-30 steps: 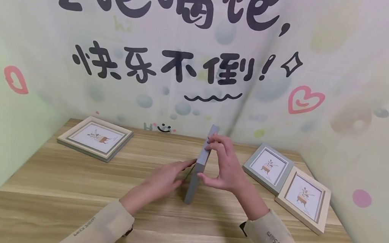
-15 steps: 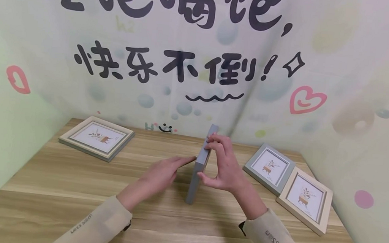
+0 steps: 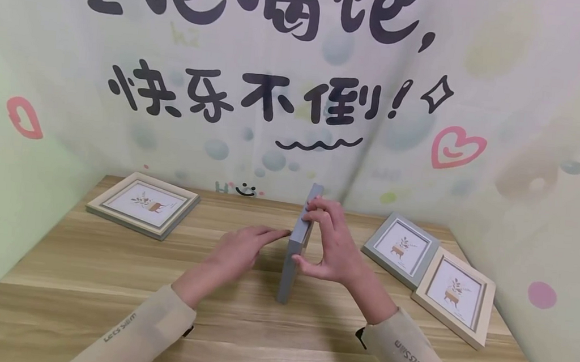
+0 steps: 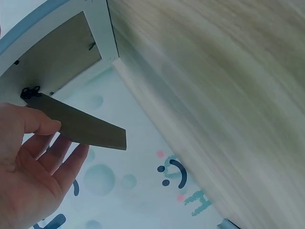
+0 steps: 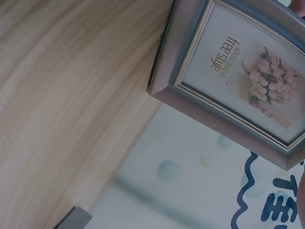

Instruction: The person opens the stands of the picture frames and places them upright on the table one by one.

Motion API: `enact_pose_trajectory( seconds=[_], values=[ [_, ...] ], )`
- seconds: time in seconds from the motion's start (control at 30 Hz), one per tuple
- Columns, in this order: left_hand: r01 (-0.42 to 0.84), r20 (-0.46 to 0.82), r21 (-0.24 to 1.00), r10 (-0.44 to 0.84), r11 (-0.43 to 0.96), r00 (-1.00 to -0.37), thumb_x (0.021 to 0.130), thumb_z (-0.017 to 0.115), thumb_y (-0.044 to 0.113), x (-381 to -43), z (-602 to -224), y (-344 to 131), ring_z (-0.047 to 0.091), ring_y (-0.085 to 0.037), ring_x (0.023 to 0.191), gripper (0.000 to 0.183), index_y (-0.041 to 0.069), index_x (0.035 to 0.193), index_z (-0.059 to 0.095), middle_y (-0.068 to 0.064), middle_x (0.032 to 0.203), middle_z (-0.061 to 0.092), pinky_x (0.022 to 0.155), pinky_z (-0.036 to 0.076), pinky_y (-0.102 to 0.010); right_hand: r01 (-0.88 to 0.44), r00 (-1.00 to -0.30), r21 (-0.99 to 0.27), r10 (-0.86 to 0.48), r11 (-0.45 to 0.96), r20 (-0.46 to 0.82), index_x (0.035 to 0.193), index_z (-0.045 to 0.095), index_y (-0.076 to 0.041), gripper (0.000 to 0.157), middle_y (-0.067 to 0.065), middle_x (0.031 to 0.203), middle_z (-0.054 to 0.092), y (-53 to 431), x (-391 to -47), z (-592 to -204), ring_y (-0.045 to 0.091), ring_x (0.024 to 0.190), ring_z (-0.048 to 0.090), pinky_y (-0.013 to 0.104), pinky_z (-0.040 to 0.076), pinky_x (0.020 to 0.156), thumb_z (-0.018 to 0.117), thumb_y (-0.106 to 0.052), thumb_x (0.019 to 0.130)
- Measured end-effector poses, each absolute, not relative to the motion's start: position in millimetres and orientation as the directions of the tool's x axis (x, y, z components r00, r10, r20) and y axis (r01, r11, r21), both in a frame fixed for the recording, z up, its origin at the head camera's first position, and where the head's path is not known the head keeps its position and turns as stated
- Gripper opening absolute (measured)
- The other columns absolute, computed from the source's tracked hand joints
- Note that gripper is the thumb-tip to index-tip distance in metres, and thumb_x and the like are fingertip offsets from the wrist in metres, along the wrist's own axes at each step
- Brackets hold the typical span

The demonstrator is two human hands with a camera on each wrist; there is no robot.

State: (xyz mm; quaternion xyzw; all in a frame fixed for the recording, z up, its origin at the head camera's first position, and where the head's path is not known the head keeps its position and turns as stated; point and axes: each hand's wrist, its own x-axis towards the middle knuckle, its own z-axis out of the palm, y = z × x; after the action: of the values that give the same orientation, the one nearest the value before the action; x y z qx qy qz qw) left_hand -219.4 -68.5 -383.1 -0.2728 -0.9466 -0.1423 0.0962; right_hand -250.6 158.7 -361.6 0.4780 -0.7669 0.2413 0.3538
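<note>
Photo frame — just left of the right hand, gripped by it; judged stiff, light, best held edgewise. Stand leg — thin, pinched by the left hand.

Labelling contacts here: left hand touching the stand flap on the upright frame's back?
Touching. Left wrist view shows it: the left hand pinches the stand flap, thumb over its near face, fingers reaching behind its lower edge.

We see a matt, woven-looking rim on the upright frame, and a thin metallic-looking inner line around its paper-like print. Its stand resembles smooth, dull board. Our counter shows smooth wood grain; the backdrop looks like cloth.
</note>
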Motion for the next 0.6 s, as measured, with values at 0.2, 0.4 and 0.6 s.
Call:
enact_pose_trajectory(
  seconds=[0.2,0.4,0.6],
  values=[
    [0.545,0.249,0.199,0.495,0.815,-0.832,0.089,0.064,-0.006,-217.0,-385.8,-67.0,0.069,-0.023,0.106,0.07,0.029,0.148,0.047,-0.003,0.134,0.065,0.063,0.056,-0.031,-0.902,-0.297,-0.033,-0.563,0.431,0.772,0.113,0.05,0.001,0.071,0.023,0.125,0.048,159.1,-250.3,-361.3,0.036,0.118,0.045,0.046,0.044,0.1,0.048,-0.065,0.088],
    [0.55,0.277,0.206,0.491,0.809,-0.826,0.09,0.065,0.0,-212.4,-390.5,-66.7,0.069,-0.02,0.103,0.068,0.027,0.149,0.045,-0.001,0.133,0.066,0.063,0.055,-0.027,-0.899,-0.303,-0.036,-0.562,0.435,0.77,0.113,0.05,0.0,0.071,0.023,0.125,0.048,160.1,-250.3,-360.6,0.036,0.118,0.045,0.046,0.044,0.099,0.048,-0.066,0.087],
    [0.566,0.324,0.209,0.489,0.798,-0.81,0.09,0.069,0.005,-206.7,-392.7,-68.6,0.069,-0.022,0.109,0.063,0.024,0.147,0.048,-0.003,0.13,0.067,0.071,0.06,-0.034,-0.901,-0.309,-0.045,-0.564,0.432,0.766,0.112,0.051,0.0,0.07,0.022,0.125,0.049,159.5,-250.6,-360.9,0.035,0.118,0.045,0.046,0.044,0.1,0.05,-0.065,0.086]
  ],
)
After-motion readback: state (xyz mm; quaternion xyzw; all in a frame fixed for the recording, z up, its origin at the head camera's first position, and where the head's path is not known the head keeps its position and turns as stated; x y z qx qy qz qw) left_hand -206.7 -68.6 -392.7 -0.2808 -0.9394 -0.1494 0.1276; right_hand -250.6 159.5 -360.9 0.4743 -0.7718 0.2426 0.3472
